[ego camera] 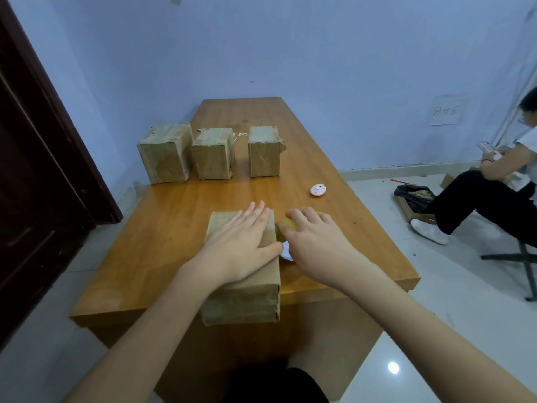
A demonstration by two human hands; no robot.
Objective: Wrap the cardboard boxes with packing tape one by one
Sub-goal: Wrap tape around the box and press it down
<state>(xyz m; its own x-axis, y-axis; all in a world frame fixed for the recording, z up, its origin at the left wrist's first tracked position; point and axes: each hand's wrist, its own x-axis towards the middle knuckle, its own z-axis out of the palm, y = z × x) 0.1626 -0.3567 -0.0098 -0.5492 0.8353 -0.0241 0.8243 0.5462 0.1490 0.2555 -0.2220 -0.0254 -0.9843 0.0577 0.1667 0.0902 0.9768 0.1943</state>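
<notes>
A cardboard box (247,298) stands at the near edge of the wooden table (162,228). My left hand (241,242) lies flat on its top, fingers straight and pressing down. Right beside the box's right side, my right hand (313,242) curls round a yellowish roll of packing tape (286,226), mostly hidden under the fingers; a white rim of it shows below. Three taped cardboard boxes stand in a row farther back: left (165,154), middle (213,154), right (264,151).
A small pink round object (318,189) lies on the table right of centre. A dark door (37,170) is at the left. A seated person (494,184) and a black bag on a box (415,197) are on the floor side at right.
</notes>
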